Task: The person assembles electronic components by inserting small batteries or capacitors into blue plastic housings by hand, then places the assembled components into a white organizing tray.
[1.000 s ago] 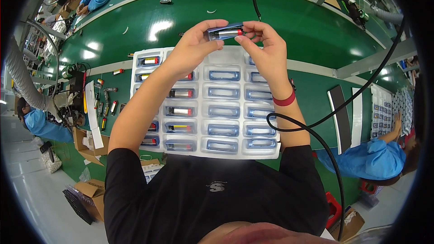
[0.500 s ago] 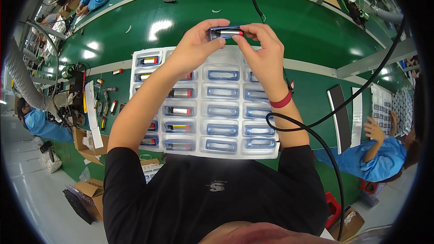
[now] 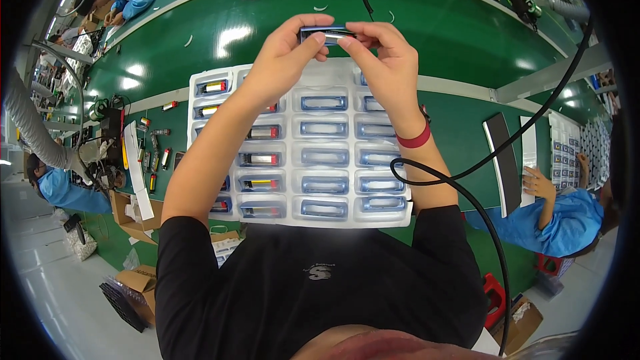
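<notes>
Both hands are raised over the far edge of a white moulded tray (image 3: 325, 77), closed around one small blue see-through casing (image 3: 307, 33). My left hand (image 3: 282, 57) grips its left end, thumb along the near side. With fingertips at its right end, my right hand (image 3: 387, 60) pinches the casing and a slim battery assembly (image 3: 341, 35) set along it. Fingers hide part of both, so I cannot tell how deep the assembly sits. In the tray's left columns, casings hold battery assemblies with red or yellow parts (image 3: 265, 159); the right columns hold casings (image 3: 324, 156) without them.
Loose battery assemblies (image 3: 155, 160) lie left of the tray beside a white strip (image 3: 136, 160). A black cable (image 3: 460, 177) loops over my right forearm. A black-and-white bar (image 3: 500, 160) lies at right. Co-workers in blue (image 3: 553, 227) sit right and left.
The casing has tilted in my hands, and the assembly's red end no longer shows. Both hands sit slightly higher in view. At right, a co-worker's hand has moved down and left to the white strip.
</notes>
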Available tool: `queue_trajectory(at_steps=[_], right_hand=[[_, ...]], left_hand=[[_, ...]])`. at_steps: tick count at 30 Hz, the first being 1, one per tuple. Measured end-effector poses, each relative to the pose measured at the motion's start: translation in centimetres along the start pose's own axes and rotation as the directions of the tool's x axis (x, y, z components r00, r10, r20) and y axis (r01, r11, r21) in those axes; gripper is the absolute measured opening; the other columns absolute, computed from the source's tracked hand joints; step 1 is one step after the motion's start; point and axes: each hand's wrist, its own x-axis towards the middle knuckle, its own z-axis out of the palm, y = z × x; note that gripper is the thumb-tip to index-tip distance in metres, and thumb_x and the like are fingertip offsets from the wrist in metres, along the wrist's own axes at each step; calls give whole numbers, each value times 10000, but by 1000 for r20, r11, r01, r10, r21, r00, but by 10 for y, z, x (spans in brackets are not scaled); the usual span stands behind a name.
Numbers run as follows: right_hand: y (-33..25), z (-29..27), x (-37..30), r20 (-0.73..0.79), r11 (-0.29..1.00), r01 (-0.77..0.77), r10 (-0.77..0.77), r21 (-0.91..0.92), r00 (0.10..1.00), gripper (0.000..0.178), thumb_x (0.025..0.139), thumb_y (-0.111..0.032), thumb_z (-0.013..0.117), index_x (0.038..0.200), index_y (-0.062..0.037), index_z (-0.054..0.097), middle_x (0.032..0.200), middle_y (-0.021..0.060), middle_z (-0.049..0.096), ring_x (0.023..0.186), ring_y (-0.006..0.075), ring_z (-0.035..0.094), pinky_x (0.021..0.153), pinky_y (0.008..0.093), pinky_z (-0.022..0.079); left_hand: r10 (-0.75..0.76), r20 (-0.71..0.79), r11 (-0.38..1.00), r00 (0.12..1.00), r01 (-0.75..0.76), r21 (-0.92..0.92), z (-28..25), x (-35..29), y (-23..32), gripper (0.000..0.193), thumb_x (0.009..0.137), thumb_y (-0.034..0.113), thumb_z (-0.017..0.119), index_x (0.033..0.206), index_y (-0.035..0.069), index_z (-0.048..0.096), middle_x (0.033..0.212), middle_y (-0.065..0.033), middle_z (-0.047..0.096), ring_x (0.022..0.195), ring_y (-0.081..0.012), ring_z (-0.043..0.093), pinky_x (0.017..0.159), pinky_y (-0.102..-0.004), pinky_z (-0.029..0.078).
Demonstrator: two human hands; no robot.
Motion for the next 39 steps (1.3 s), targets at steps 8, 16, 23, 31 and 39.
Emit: queue_trajectory(at_steps=[8, 16, 23, 31, 39], right_hand=[[-1, -4, 0, 79, 862, 310, -305, -400, 949, 245, 836, -61, 796, 1069, -13, 739, 1017, 96, 706, 882, 164, 678, 766, 279, 546], [14, -3, 1, 98, 998, -57, 55, 21, 994, 267, 832, -26, 802, 1091, -5, 738, 971, 66, 690, 831, 106, 605, 757, 238, 505], [-1, 0, -2, 110, 963, 207, -190, -172, 976, 242, 838, -60, 779, 1073, -22, 740, 970, 95, 687, 829, 206, 663, 744, 306, 539], [-7, -5, -2, 147, 852, 314, -278, -419, 949, 199, 843, -84, 789, 1013, -4, 723, 993, 114, 699, 869, 262, 695, 737, 321, 546], [-16, -8, -1, 242, 966, 141, -86, -218, 966, 186, 851, -93, 764, 996, 12, 715, 960, 124, 690, 851, 261, 704, 756, 342, 559]], left_hand=[[-37, 122, 997, 992, 45, -64, -17, 3, 4, 475, 954, 65, 691, 1407, 31, 550, 1147, -55, 658, 1017, -91, 618, 912, -254, 502], [-113, 135, 993, 984, 117, -15, -25, -2, 7, 489, 945, 68, 698, 1411, 17, 555, 1052, -53, 696, 975, -101, 645, 910, -253, 508], [-113, 126, 985, 986, 128, -112, -27, 4, 6, 482, 941, 62, 704, 1399, 0, 565, 1038, -61, 702, 942, -107, 663, 897, -249, 517], [-126, 165, 989, 978, 136, -52, -24, 0, 8, 414, 1034, 161, 605, 1413, 1, 556, 1113, -69, 706, 1029, -113, 680, 932, -248, 509], [-205, 274, 977, 940, 213, -1, -48, -1, 10, 412, 1066, 173, 555, 1441, 5, 534, 1209, -73, 696, 1052, -121, 691, 935, -234, 528]])
